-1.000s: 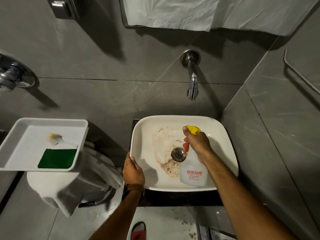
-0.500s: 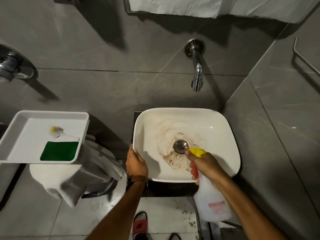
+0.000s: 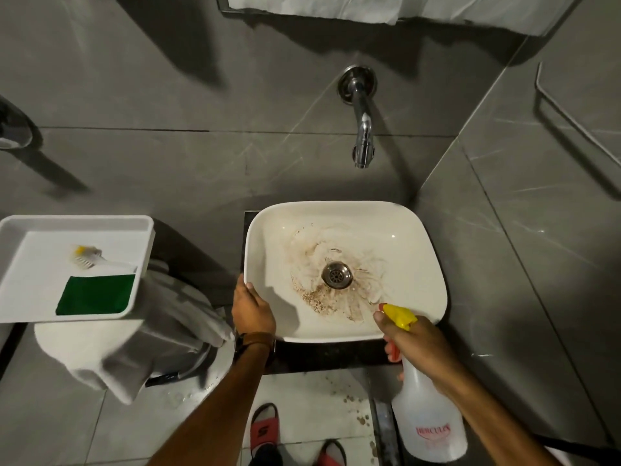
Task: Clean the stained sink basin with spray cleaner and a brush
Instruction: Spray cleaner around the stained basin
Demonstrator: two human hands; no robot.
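The white sink basin (image 3: 406,230) has brown stains around its metal drain (image 3: 337,274). My left hand (image 3: 252,309) grips the basin's front left rim. My right hand (image 3: 415,343) holds a translucent spray bottle (image 3: 428,422) with a yellow nozzle, at the basin's front right edge; the nozzle points into the bowl. A small white brush (image 3: 88,257) with a yellow tip lies in a white tray (image 3: 20,230) to the left, beside a green scouring pad (image 3: 95,294).
A chrome spout (image 3: 362,129) juts from the grey tiled wall above the basin. White cloth (image 3: 134,344) hangs over a toilet under the tray. My red slippers (image 3: 265,428) stand on the spotted floor below. A wall rail (image 3: 578,119) is at right.
My right hand has drawn the spray bottle back from over the drain toward the basin's front right edge. The left hand has stayed on the rim. The view has shifted slightly.
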